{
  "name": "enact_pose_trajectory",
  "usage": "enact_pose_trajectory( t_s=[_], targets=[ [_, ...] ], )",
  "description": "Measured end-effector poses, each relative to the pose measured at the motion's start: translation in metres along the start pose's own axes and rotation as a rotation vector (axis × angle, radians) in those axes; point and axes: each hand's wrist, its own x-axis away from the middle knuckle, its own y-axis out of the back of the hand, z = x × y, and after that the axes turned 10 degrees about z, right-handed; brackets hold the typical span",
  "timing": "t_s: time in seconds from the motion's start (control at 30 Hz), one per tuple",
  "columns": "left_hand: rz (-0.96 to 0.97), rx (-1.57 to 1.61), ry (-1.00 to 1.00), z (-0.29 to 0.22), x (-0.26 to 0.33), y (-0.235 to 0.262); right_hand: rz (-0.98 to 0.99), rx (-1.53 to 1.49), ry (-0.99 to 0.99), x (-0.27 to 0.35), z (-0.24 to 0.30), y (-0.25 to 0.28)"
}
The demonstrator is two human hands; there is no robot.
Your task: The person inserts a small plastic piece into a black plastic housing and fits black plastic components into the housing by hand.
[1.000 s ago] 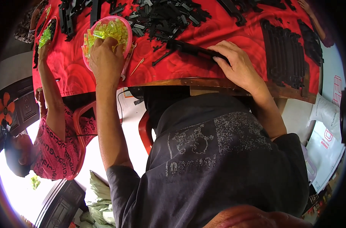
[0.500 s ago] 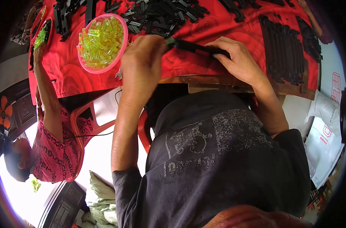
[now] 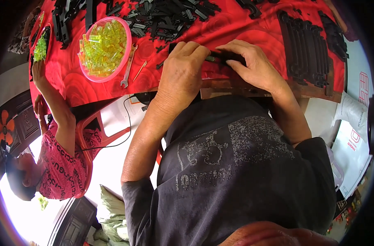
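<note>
My left hand (image 3: pixel 182 69) is closed over one end of a long black plastic part (image 3: pixel 220 55) above the table's front edge; its fingertips are mostly hidden behind the back of the hand. A small greenish piece (image 3: pixel 210 58) shows on the part beside my left fingers. Curled round the other end, with thumb and fingers pinching it, is my right hand (image 3: pixel 254 63). Left of my hands stands a pink basket (image 3: pixel 130 41) full of translucent yellow-green tubes (image 3: pixel 102 48).
A wrench (image 3: pixel 128 67) and a thin stick (image 3: pixel 140 71) lie beside the basket. Loose black parts (image 3: pixel 166 18) are heaped at the back, and long black pieces (image 3: pixel 304 51) lie lined up at right on the red cloth. Another person (image 3: pixel 59 160) sits at left, reaching toward green pieces (image 3: pixel 41 48).
My left hand has moved right and closer to my right hand, uncovering the wrench and stick. My right hand has hardly moved. The other person's arm has shifted slightly.
</note>
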Motion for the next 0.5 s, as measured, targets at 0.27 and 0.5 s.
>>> enact_pose_trajectory(
  t_s=[0.27,0.5],
  targets=[
    [0.027,-0.027,-0.049,0.001,0.004,-0.007,0.083,-0.157,-0.051,-0.002,0.008,-0.003],
    [-0.013,-0.043,-0.118,0.005,0.009,-0.013,0.072,-0.122,-0.149,0.001,0.025,-0.012]
  ],
)
